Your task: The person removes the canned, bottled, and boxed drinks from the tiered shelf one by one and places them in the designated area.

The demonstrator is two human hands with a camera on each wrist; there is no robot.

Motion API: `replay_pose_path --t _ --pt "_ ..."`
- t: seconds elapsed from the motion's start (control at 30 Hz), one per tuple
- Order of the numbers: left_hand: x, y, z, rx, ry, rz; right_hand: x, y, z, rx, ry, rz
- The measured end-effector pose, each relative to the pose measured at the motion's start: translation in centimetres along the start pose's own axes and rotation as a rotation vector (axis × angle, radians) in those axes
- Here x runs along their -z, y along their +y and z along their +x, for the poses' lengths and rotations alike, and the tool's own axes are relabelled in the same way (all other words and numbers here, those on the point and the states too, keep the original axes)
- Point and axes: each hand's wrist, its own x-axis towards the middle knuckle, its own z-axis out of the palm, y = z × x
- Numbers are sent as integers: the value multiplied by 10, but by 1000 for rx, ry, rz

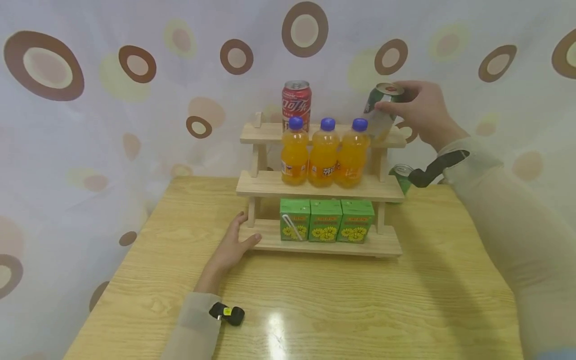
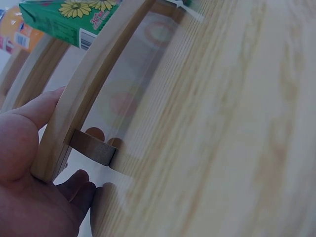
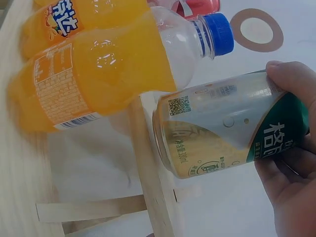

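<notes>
A three-tier wooden display shelf stands on the table. My left hand grips the left end of its lowest board; in the left wrist view the thumb lies against the board. My right hand holds a green-and-white drink can near its top, at the right end of the top board. Whether the can's base touches that board I cannot tell. A red cola can stands on the top board. Three orange soda bottles fill the middle board's centre, and three green drink cartons sit below.
Another green can stands on the table behind the shelf's right side, partly hidden by the wrist strap. The wooden table extends in front of the shelf. A patterned cloth hangs behind everything.
</notes>
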Motion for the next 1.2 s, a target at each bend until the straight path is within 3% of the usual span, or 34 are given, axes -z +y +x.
replay_pose_path --t 0.17,0.6,0.87,1.2 --pt "0 -1 1 -6 3 6 4 2 -8 33 4 59" --pt "-1 -2 1 -4 -3 8 17 12 -29 87 -16 50" --pt "0 4 0 0 -1 -9 25 16 -39 75 -16 74" --pt "-1 -1 3 -16 6 10 33 24 -53 62 -16 75"
